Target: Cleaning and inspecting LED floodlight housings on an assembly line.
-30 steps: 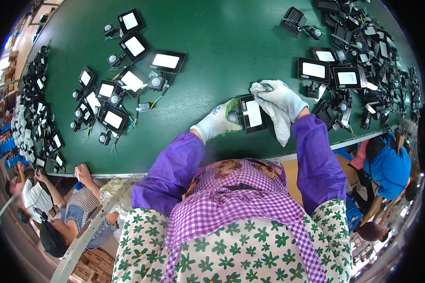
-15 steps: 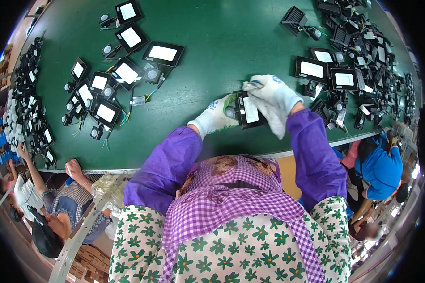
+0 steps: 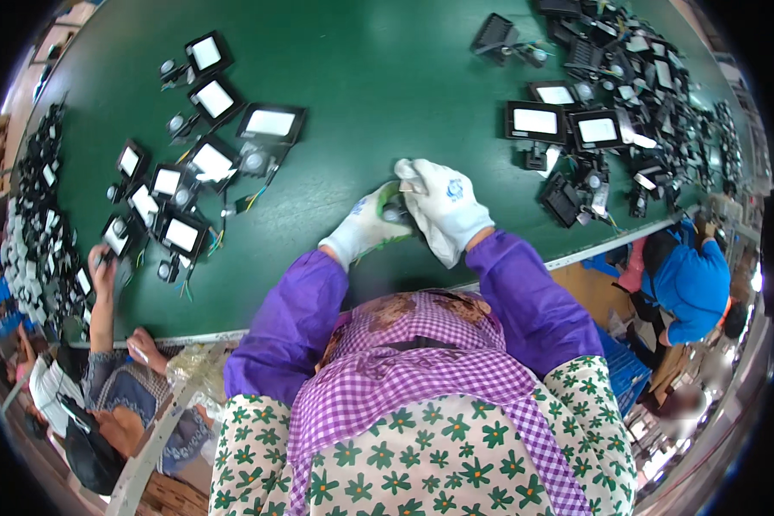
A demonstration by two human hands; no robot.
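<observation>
Both my hands wear white gloves and meet over the green table [image 3: 370, 103]. My left hand [image 3: 365, 228] grips a small black floodlight unit [image 3: 393, 212], mostly hidden between the gloves, with a round grey part showing. My right hand [image 3: 447, 205] holds a white cloth [image 3: 434, 241] pressed against that unit. Purple sleeves run back from both hands toward the table's near edge.
Black floodlights with white panels [image 3: 185, 176] lie in a group at the left, and a denser pile [image 3: 628, 95] sits at the right. Another person's hand [image 3: 103, 262] reaches onto the table at the left. A person in blue [image 3: 692, 279] is at the right.
The floodlight unit has turned in my hands: its white panel faced up before and is now hidden. My right hand with the cloth has closed over it.
</observation>
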